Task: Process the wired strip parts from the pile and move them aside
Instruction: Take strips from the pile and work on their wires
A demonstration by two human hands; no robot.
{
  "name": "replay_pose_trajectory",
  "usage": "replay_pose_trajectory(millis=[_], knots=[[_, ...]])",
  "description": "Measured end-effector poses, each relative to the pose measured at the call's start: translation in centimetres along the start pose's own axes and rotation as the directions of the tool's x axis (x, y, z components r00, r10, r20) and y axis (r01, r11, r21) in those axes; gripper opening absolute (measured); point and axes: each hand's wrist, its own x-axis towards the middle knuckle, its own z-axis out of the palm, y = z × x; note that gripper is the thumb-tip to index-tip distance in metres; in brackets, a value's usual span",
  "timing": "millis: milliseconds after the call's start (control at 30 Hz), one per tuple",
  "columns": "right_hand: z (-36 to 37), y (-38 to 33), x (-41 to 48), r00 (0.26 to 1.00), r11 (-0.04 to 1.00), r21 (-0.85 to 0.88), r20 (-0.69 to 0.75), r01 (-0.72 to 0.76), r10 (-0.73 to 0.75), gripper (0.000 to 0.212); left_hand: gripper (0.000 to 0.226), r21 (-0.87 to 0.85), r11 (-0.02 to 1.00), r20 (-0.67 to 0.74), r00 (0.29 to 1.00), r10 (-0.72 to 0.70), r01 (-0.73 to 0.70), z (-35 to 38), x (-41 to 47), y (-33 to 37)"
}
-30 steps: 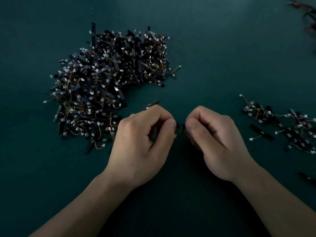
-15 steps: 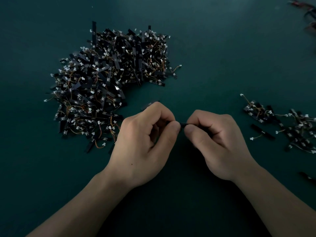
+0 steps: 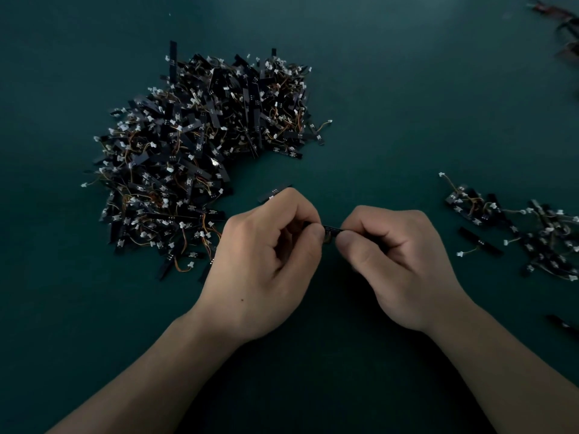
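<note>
**Item in hand.** One strip part (image 3: 332, 229), short and black, was held level just above the table (image 3: 407, 89) at near centre. The left hand (image 3: 266, 261) pinched its left end between thumb and curled forefinger, and the right hand (image 3: 398, 261) pinched its right end likewise. The other fingers of both hands were curled in. A trace of orange wire showed under the strip between the thumbs. What was being done to it could not be told.

**Stock unprocessed.** The pile (image 3: 200, 158) lay at far left, a dense heap of black strips with white connectors and orange leads.

**Stock set aside.** The processed group (image 3: 532, 236) lay right of the hands, well apart from the pile and thinly scattered. A single strip (image 3: 479, 241) with its lead lay at the group's left edge.

**Progress, by judgement.** Early. The group at right was a small fraction of the pile, the piece in hand was not yet across, and most of the work was left.

**Sundries.**
- A loose strip (image 3: 274, 192) lay just beyond the left knuckles, between hand and pile.
- Dark wired items (image 3: 560, 26) sat at the far right corner, blurred.
- A dark piece (image 3: 560, 324) sat at the near right edge, partly cut off.

**Obstructions.** None was seen between the hands and the group at right. Tangled leads in the pile might drag neighbours along at the next pick.
</note>
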Motion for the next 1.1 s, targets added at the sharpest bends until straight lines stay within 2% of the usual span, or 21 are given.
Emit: replay_pose_trajectory(millis=[300,400,500,533,600,667,700,767,867,933,1000,1100], knots=[[-0.1,0.0,0.0,0.998,1.000,-0.016,0.054,0.018,-0.017,0.028,0.014,-0.064,0.998,0.048,0.999,-0.012,0.015,-0.2,0.0,0.0],[-0.2,0.2,0.1,0.992,1.000,-0.009,0.125,-0.016,0.017,0.037,0.014,-0.086,0.996,0.039,0.999,0.007,-0.003,-0.3,-0.1,0.1],[-0.2,0.5,0.1,0.984,0.999,-0.032,0.175,0.027,-0.021,0.045,0.011,-0.015,1.000,0.011,1.000,0.010,-0.010,-0.2,-0.1,0.3],[-0.2,0.5,-0.1,0.989,0.998,-0.022,0.136,0.062,-0.059,0.046,0.010,0.051,0.999,-0.032,0.999,0.012,-0.010,-0.2,-0.2,0.3],[0.0,0.5,-0.3,0.984,0.986,-0.018,-0.058,0.168,-0.169,0.043,0.017,0.253,0.966,-0.147,0.989,-0.010,0.047,0.0,-0.2,0.2],[0.3,0.5,-0.5,0.923,0.962,-0.030,-0.274,0.271,-0.269,0.028,0.027,0.474,0.866,-0.189,0.979,-0.074,0.157,0.0,-0.3,0.0],[0.3,0.5,-0.4,0.899,0.955,-0.036,-0.328,0.294,-0.289,0.030,0.029,0.567,0.803,-0.172,0.979,-0.107,0.187,0.0,-0.4,-0.2],[0.4,0.9,-0.3,0.915,0.968,-0.055,-0.317,0.244,-0.249,0.039,0.028,0.665,0.718,-0.118,0.978,-0.170,0.205,0.1,-0.5,-0.6],[0.4,1.2,-0.2,0.969,0.992,-0.089,-0.223,0.085,-0.103,0.034,0.016,0.681,0.698,-0.096,0.973,-0.212,0.219,0.3,-0.7,-0.8],[0.4,1.2,-0.2,0.975,0.995,-0.092,-0.216,0.025,-0.045,0.025,0.006,0.670,0.715,-0.093,0.979,-0.184,0.198,0.3,-0.7,-0.9],[0.4,1.1,-0.1,0.972,0.995,-0.093,-0.233,-0.022,0.000,0.020,0.006,0.657,0.737,-0.095,0.987,-0.125,0.157,0.3,-0.7,-1.0],[0.2,0.9,0.1,0.969,0.997,-0.044,-0.242,-0.064,0.052,0.020,0.006,0.535,0.843,-0.129,0.992,0.016,0.056,0.3,-0.3,-0.6]])
